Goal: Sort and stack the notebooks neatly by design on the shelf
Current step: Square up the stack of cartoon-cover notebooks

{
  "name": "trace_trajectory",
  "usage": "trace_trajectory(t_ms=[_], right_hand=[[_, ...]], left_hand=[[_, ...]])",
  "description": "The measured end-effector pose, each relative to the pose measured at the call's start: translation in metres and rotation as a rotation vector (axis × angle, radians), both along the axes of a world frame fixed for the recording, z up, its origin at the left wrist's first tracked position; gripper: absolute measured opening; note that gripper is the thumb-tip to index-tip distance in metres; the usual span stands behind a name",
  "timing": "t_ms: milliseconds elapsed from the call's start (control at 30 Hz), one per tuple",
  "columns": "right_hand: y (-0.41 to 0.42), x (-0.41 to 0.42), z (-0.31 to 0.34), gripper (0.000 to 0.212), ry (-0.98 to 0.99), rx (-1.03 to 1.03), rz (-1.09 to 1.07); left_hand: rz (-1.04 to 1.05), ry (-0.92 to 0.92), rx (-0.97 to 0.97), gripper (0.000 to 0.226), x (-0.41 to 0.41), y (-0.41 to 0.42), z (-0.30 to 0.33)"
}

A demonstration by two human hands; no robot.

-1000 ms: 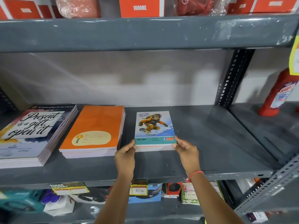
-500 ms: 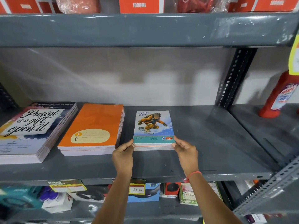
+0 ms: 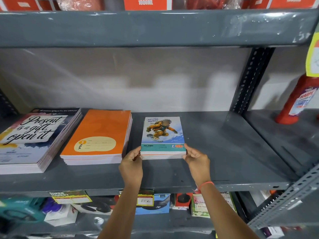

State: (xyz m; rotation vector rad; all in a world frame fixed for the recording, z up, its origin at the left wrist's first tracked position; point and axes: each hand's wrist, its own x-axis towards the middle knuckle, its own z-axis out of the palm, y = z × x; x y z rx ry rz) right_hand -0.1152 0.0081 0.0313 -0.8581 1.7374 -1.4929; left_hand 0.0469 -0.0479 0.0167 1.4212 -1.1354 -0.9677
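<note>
Three notebook stacks lie on the grey metal shelf (image 3: 224, 152). At the left is a tall stack with a "Present is a gift, open it" cover (image 3: 32, 135). In the middle is an orange stack (image 3: 100, 135). To its right sits a smaller stack with a snowboarder cover (image 3: 162, 133). My left hand (image 3: 132, 165) pinches that stack's near left corner and my right hand (image 3: 196, 160) pinches its near right corner. The stack rests flat on the shelf. A red thread circles my right wrist.
An upper shelf with red boxes (image 3: 146, 3) runs overhead. A perforated upright post (image 3: 250, 80) stands at the right, with a red bottle (image 3: 296, 104) on the neighbouring shelf beyond it. Boxed goods and price tags (image 3: 145, 200) fill the shelf below.
Both hands stay on the snowboarder stack's near corners; the stack has barely moved. The view has shifted slightly.
</note>
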Motion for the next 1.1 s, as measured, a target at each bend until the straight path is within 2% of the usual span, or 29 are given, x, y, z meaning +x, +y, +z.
trace_trajectory(t_ms=[700,933,1100], right_hand=[[-0.0052,0.0007,-0.0066,0.037,-0.007,0.002,-0.064],[-0.0064,0.0022,-0.0072,0.035,-0.006,-0.010,-0.091],[-0.0013,0.0019,-0.0021,0.037,0.021,0.011,-0.056]], left_hand=[[0.059,0.017,0.002,0.026,-0.0017,0.0047,0.0069],[0.066,0.007,-0.051,0.025,-0.0030,0.0059,0.0047],[-0.005,-0.009,-0.035,0.027,0.0032,0.0055,0.0058]])
